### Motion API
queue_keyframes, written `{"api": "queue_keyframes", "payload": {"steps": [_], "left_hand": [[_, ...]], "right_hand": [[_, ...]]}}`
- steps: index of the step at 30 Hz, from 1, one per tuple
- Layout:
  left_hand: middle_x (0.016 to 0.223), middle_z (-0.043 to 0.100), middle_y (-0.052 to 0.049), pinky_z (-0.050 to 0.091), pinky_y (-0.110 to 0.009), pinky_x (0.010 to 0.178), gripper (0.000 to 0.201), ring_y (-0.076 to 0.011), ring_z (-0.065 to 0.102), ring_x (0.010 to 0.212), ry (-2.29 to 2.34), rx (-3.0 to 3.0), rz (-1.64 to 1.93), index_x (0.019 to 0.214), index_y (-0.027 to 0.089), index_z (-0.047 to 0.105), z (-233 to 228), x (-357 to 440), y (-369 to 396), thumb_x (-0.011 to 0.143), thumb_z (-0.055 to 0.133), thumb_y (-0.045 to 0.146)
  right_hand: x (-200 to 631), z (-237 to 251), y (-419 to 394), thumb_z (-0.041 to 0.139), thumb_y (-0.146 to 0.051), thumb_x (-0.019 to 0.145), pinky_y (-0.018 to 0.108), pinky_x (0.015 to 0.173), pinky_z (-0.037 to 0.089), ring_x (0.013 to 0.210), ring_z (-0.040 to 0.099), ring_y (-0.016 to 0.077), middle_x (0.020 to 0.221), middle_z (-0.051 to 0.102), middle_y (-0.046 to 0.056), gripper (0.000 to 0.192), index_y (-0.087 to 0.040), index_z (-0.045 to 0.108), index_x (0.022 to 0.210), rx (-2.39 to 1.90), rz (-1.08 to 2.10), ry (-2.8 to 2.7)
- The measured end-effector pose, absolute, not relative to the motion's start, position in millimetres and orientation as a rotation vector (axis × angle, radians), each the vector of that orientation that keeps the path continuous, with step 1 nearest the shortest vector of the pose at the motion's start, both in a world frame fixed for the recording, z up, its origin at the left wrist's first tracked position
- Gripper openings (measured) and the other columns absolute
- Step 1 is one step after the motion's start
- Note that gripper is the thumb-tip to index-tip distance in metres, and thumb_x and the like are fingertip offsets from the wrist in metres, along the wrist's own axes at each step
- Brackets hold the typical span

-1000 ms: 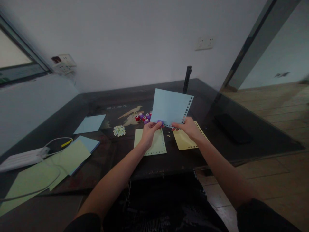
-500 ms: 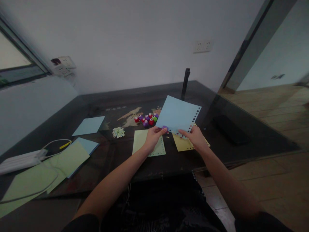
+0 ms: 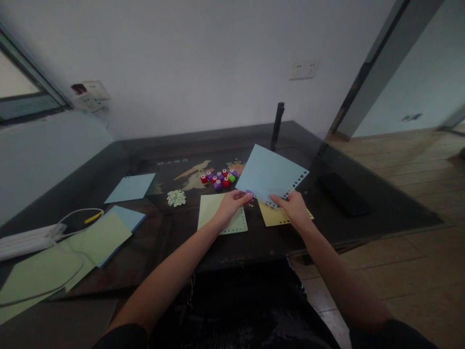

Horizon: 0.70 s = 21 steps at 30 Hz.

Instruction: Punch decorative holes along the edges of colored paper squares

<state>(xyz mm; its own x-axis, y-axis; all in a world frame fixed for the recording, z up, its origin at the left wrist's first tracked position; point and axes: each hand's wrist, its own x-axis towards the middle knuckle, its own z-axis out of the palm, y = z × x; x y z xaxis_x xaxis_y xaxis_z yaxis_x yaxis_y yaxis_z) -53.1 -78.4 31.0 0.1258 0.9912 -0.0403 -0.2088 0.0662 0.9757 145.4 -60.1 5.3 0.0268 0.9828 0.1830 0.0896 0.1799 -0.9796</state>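
At frame centre, the left hand [image 3: 228, 207] pinches a small purple punch [image 3: 249, 194] onto the near edge of a blue sheet [image 3: 271, 173]. The right hand [image 3: 293, 208] grips that edge too. Holes already line the sheet's right side; the near edge looks partly punched, above the bench [image 3: 381, 208].

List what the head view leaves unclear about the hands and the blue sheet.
- Purple punch: mostly hidden by the left hand and the blue sheet; its shape is unreadable.
- Hole shapes along the sheet's edge: too small.
- Yellow sheet: partly covered by the right hand.
- Green sheet: partly under the left hand.
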Motion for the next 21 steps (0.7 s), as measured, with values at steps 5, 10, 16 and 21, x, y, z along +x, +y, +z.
{"api": "queue_keyframes", "payload": {"steps": [5,10,16,21], "left_hand": [[0.091,0.07,-0.011,0.047,-0.031,0.079,0.034,-0.018,0.063,0.084,0.98,1.124,1.102,0.088,0.013,0.07,31,-63,-74,0.067,0.075,0.039],[0.095,0.069,-0.011,0.048,-0.033,0.081,0.031,-0.018,0.062,0.084,0.949,1.097,1.053,0.09,0.014,0.071,35,-66,-75,0.069,0.074,0.037],[0.096,0.07,-0.011,0.05,-0.032,0.074,0.027,-0.0176,0.062,0.081,0.954,1.066,1.003,0.093,0.017,0.072,36,-65,-76,0.071,0.07,0.034],[0.1,0.07,-0.012,0.048,-0.029,0.062,0.025,-0.0188,0.063,0.077,1.034,1.149,0.966,0.093,0.018,0.073,32,-67,-73,0.076,0.061,0.032]], "right_hand": [[147,5,-59,0.073,-0.034,0.064,0.045,0.089,0.05,0.095,0.066,0.0275,0.102,0.071,0.01,0.039,-0.015,0.068,0.098,-1.174,1.015,-1.27],[148,8,-61,0.073,-0.033,0.064,0.045,0.087,0.051,0.094,0.067,0.0277,0.101,0.071,0.011,0.037,-0.014,0.069,0.095,-1.178,0.997,-1.243],[150,10,-62,0.072,-0.033,0.065,0.044,0.082,0.053,0.096,0.066,0.0285,0.103,0.07,0.012,0.035,-0.013,0.068,0.094,-1.158,0.957,-1.231],[152,5,-59,0.071,-0.034,0.065,0.043,0.079,0.055,0.095,0.066,0.0286,0.1,0.071,0.012,0.034,-0.014,0.068,0.093,-1.159,0.945,-1.245]]}}
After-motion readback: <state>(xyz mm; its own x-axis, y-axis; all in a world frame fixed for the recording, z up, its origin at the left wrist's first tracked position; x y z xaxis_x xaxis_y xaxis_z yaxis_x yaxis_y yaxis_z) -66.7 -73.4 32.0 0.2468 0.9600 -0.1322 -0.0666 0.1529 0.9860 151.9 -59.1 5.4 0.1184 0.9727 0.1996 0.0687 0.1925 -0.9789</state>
